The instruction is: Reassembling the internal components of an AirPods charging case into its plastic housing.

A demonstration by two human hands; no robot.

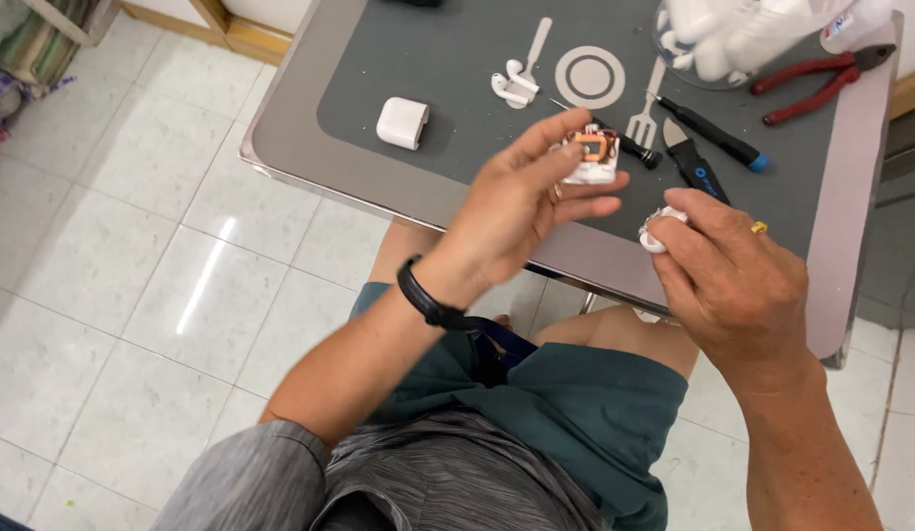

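My left hand (521, 202) holds up a small white opened earbud case part (589, 157) with a copper coil and circuit showing, pinched between fingers and thumb above the table's front edge. My right hand (728, 270) is closed around a small white piece (658, 228), held just right of the left hand. On the grey mat (398, 59) lie a white case shell (402, 122) and a pair of white earbuds (514, 84).
Also on the mat are a black screwdriver with blue tip (711, 133), a black-handled tool (694, 162), white pry tools (648, 108), a flat white ring (589, 77), red pliers (817, 79) and a clear jar of white pieces (718, 39). Tiled floor lies left.
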